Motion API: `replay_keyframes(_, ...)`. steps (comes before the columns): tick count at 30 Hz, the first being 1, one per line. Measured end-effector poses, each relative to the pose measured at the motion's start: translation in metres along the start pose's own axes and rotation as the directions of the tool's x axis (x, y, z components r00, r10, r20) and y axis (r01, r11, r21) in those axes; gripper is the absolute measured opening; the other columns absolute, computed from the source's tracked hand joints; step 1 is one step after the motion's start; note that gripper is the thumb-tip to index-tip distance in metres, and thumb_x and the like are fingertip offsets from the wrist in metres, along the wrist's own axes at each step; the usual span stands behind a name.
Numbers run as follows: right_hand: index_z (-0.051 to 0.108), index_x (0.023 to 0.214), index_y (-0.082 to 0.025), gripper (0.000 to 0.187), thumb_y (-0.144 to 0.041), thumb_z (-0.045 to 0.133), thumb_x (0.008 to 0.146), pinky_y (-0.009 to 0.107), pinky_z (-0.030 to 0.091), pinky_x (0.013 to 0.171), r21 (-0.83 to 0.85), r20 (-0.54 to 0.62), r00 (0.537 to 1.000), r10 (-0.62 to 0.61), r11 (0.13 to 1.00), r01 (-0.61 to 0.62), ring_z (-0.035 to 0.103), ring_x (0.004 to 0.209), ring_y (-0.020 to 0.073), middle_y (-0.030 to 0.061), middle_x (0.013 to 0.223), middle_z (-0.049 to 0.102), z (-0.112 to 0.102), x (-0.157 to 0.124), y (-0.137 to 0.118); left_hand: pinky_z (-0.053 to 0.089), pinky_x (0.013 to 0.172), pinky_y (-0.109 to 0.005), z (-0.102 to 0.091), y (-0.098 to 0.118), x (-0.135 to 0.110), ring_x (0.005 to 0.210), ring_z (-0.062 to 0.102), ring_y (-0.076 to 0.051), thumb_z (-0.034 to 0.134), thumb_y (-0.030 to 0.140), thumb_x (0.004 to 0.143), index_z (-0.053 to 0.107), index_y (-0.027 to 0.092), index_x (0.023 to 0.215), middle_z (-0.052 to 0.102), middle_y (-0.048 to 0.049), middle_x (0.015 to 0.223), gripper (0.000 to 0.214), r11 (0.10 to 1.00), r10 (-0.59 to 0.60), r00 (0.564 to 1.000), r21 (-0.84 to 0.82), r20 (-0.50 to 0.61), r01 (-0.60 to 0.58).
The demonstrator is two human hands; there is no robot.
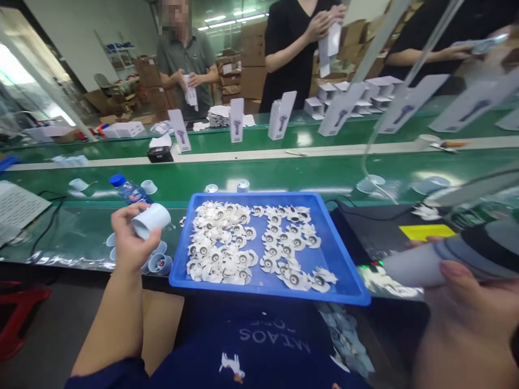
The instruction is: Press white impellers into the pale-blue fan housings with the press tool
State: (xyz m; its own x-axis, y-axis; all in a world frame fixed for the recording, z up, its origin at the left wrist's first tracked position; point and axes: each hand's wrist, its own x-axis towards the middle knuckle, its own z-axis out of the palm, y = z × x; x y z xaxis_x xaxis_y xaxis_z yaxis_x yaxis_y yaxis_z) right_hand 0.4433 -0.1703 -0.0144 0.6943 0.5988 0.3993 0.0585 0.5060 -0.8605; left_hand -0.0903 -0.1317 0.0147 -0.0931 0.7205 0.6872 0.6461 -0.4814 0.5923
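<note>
My left hand (pixel 130 237) is clenched on a short white plastic cylinder (pixel 152 221) above the bench: light, probably stiff, best held round its wall. My right hand (pixel 466 308) grasps a tapered grey tube (pixel 413 270) beside a shallow blue plastic tray (pixel 284 296).

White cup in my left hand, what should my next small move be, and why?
Probably lower the white cup in your left hand onto the cluster of matching cups beside the blue tray: that hand hovers right above them, and the cups there look like the same kind.
</note>
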Motion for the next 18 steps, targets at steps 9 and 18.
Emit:
replay_keyframes(9,0.060,0.116,-0.026,0.081,-0.070,0.081,0.051,0.034,0.054,0.057,0.240,0.699,0.603,0.385,0.668,-0.705,0.052,0.059,0.0123,-0.0012,0.081,0.049,0.078,-0.056,-0.076,0.050,0.103,-0.046,0.088,0.114,-0.064,0.119,0.063,-0.029,0.063,0.035,0.081,0.050,0.026,0.129,0.067,-0.0097,0.115,0.050,0.866,0.334,0.702,-0.499,0.629,0.035)
replay_keyframes(18,0.069,0.091,-0.019,0.050,-0.065,0.079,0.073,0.031,0.055,0.061,0.437,0.767,0.640,0.049,0.690,-0.577,0.063,0.071,0.0178,0.0060,0.087,0.062,0.143,-0.098,-0.080,0.046,0.059,-0.027,0.112,0.157,-0.066,0.063,0.060,-0.015,0.076,0.042,0.076,0.060,0.018,0.084,0.064,-0.0004,0.074,0.029,0.931,0.321,0.729,-0.342,0.604,-0.126)
